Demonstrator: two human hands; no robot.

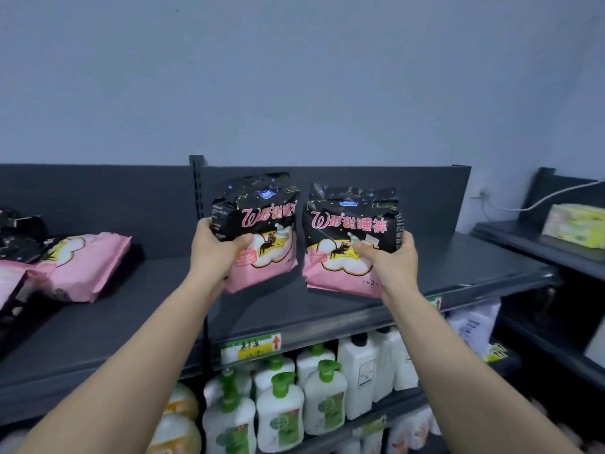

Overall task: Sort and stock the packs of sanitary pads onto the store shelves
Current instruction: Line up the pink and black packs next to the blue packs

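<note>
Dark shelf [131,322], grey wall [294,77]. L hand [217,247] grips L pack [262,224], R hand [389,260] grips R pack [347,231]. Advise: set upright, fronts out; pile [82,263] at 9 o'clock.

Both arms reach over the dark top shelf [327,309]. The left hand [217,245] grips one black-and-pink pack of pads [262,231] by its left edge, thumb across the front. The right hand [389,260] holds a matching pack [347,237] by its lower right corner. Both packs stand upright, side by side, a narrow gap between them. More pink packs [82,267] lie flat further left. White pump bottles [281,407] with green tops crowd the shelf below.
</note>
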